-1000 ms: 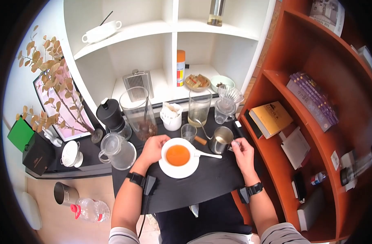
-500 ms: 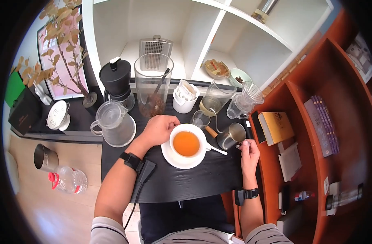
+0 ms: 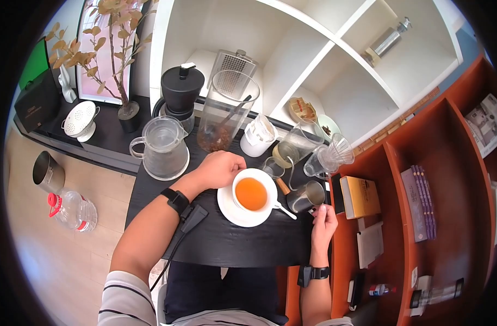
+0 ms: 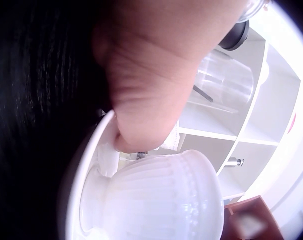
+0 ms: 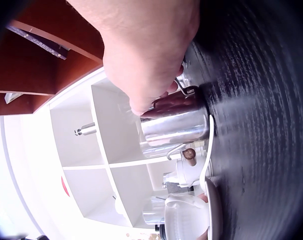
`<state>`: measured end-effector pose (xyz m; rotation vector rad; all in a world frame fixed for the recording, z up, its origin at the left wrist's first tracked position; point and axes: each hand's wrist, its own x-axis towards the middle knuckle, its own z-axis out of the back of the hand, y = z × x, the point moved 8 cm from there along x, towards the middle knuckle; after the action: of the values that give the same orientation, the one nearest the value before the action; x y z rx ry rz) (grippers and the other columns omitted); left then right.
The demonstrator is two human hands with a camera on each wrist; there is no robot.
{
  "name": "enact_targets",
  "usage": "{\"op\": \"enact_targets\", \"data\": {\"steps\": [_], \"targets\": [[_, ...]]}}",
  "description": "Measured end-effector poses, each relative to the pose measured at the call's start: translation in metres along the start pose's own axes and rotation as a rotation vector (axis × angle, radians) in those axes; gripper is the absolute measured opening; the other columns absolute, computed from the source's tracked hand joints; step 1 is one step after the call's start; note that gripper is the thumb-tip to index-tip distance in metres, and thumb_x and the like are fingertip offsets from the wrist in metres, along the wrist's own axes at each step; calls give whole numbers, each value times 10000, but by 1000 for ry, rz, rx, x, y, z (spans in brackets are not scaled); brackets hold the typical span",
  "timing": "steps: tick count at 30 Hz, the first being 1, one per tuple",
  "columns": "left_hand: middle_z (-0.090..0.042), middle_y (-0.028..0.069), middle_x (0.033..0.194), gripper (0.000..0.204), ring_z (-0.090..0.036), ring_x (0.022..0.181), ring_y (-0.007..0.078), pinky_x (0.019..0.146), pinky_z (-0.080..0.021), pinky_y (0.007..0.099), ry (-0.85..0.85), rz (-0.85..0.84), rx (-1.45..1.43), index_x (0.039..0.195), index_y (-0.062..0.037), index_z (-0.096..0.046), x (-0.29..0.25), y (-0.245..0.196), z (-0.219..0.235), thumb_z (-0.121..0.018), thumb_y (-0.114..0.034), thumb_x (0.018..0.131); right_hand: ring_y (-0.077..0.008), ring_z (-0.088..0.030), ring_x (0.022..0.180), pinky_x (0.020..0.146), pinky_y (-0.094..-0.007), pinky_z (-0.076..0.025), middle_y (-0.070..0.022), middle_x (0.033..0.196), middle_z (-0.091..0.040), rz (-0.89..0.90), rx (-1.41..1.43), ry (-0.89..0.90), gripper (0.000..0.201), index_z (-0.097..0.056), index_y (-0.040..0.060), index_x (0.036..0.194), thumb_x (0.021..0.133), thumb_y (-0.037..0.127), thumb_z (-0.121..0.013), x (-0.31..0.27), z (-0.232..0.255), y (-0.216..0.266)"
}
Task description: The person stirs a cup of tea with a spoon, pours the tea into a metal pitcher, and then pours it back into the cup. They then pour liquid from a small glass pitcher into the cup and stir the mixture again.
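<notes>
A white cup of orange-brown tea (image 3: 252, 194) stands on a white saucer (image 3: 230, 213), with a white spoon (image 3: 286, 212) sticking out to the right. My left hand (image 3: 221, 169) pinches the saucer's far left rim. In the left wrist view the thumb lies on that rim, close beside the fluted cup (image 4: 151, 197). To the right is a steel pot (image 3: 306, 196) with a thin curved spout. My right hand (image 3: 323, 224) grips its handle; in the right wrist view the fingers wrap behind the shiny pot wall (image 5: 176, 120).
Behind the cup stand a small glass with a wooden handle (image 3: 283, 186), a white mug (image 3: 258, 136), a tall glass vase (image 3: 227, 117) and a glass dripper (image 3: 335, 157). A lidded glass jug (image 3: 164, 146) and black grinder (image 3: 182, 89) stand left. A brown bookshelf (image 3: 392, 217) borders the right.
The head view has turned, so the table and shelves appear tilted and shifted. Both hands keep their places at the saucer and the steel pot.
</notes>
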<state>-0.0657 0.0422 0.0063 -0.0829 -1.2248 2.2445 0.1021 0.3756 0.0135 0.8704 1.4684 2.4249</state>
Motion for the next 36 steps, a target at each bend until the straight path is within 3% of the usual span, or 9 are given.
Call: {"op": "enact_targets", "data": {"steps": [21,27,36], "targets": [[-737,69,750,153,-718,689,234,666,-533,373,-1,-23,12,1004,-89,-791,0,-1,1,-755,-120,859,-53,-502,651,595,-237,-395,-1,803,-656,16,-42,-13,294,-695,4,1005,1125,255,-604,-1,0,6],[-740,79,755,153,-718,686,242,671,-536,376,-9,-17,11,1001,-79,-791,0,-1,1,-765,-130,859,-70,-569,703,651,-232,-476,-44,882,-695,20,30,-25,294,-681,-8,1039,1129,259,-598,-2,1,5],[-734,73,753,164,-711,689,230,679,-534,367,-9,-14,12,1003,-73,-790,0,-1,1,-791,-172,872,-72,-599,705,644,-236,-481,-38,904,-702,-14,30,-6,280,-675,0,1069,1138,255,-583,-2,3,-1]]}}
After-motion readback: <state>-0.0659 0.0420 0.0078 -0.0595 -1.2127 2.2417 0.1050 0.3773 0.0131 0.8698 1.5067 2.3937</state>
